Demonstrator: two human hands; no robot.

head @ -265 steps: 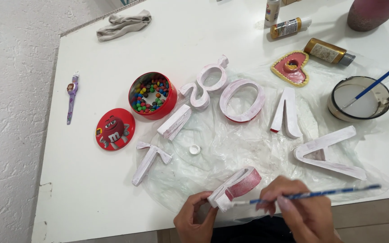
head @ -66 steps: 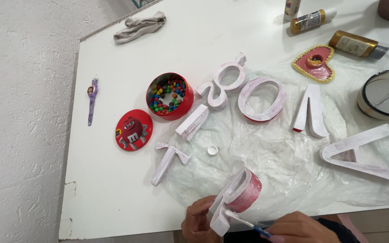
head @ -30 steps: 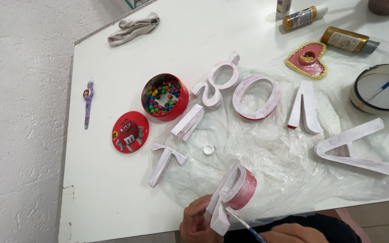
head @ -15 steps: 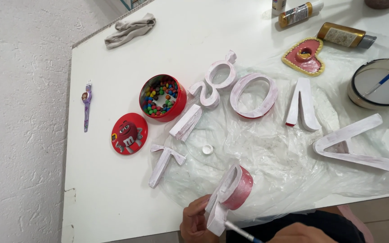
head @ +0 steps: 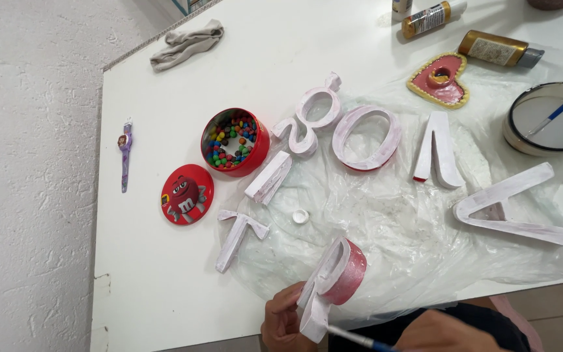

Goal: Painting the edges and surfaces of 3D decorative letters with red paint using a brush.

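My left hand point(head: 284, 321) holds a cardboard letter point(head: 333, 281) upright at the table's near edge; the letter is painted white outside and shows red on its curved side. My right hand point(head: 443, 332), low in the frame, grips a thin blue-handled brush point(head: 360, 340). The brush tip touches the letter's lower end. Both hands are partly cut off by the frame's bottom edge.
Several white-painted letters point(head: 366, 137) lie on a clear plastic sheet point(head: 399, 221). A red tin of coloured candies point(head: 236, 142) and its lid point(head: 187, 194) sit to the left. There are also a bowl of white paint point(head: 552, 117), a heart shape point(head: 441, 79), gold bottles point(head: 496, 47), a purple watch point(head: 125, 153) and a grey cloth point(head: 187, 42).
The letter has been tipped from lying flat to standing on end in my left hand. The brush has dropped from across the letter to its lower end.
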